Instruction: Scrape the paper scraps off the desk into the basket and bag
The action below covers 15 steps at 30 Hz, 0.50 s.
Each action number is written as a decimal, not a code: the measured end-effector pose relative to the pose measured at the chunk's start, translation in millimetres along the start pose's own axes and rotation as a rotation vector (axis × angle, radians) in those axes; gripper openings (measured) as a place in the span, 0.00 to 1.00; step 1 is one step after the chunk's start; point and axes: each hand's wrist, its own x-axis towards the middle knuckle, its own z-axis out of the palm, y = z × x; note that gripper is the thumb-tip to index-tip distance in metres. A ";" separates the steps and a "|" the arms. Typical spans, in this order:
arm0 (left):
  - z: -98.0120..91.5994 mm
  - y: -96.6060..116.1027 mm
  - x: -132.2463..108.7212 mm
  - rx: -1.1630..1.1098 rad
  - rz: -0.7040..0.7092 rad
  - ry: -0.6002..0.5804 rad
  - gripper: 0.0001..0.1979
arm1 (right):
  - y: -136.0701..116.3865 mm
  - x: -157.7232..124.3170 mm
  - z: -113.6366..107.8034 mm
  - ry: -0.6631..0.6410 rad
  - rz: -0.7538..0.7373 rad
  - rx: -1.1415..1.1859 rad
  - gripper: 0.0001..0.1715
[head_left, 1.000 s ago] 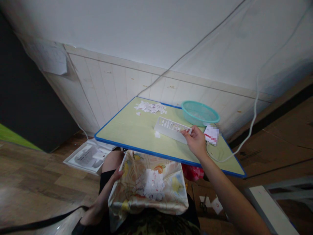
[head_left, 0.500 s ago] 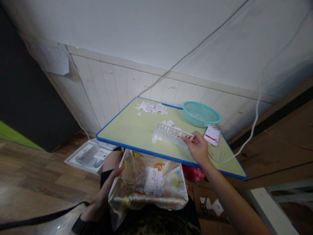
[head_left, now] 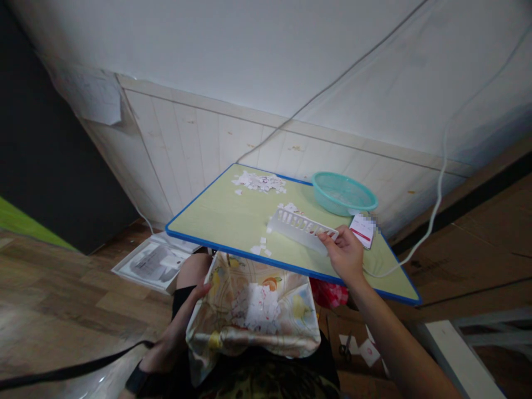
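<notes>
My right hand (head_left: 346, 250) is closed on one end of a long white slotted plastic tray (head_left: 297, 231), held tilted on its side over the small table (head_left: 211, 213). White paper scraps (head_left: 288, 208) lie behind the tray, and a few loose scraps (head_left: 261, 247) lie near the front edge. My left hand (head_left: 201, 293) grips the left rim of a cloth-lined basket (head_left: 216, 338) on my lap, just under the table's front edge; its fingers are partly hidden. Inside the basket is a heap of paper scraps (head_left: 258, 307).
A larger pile of paper scraps (head_left: 258, 181) lies at the table's back left. A turquoise basin (head_left: 344, 194) and a white card (head_left: 363, 230) are at the right, beside a white cable (head_left: 438, 199). An open white box (head_left: 152, 263) and scissors (head_left: 346, 349) are on the floor.
My right hand and the tray have moved slightly right and down. Several scraps near the front edge now show to the left of the tray. My left hand stays on the basket.
</notes>
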 end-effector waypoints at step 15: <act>2.0 -0.9 -4.6 0.052 0.032 0.037 0.29 | -13.5 -17.6 -17.8 0.087 -0.062 -0.029 0.15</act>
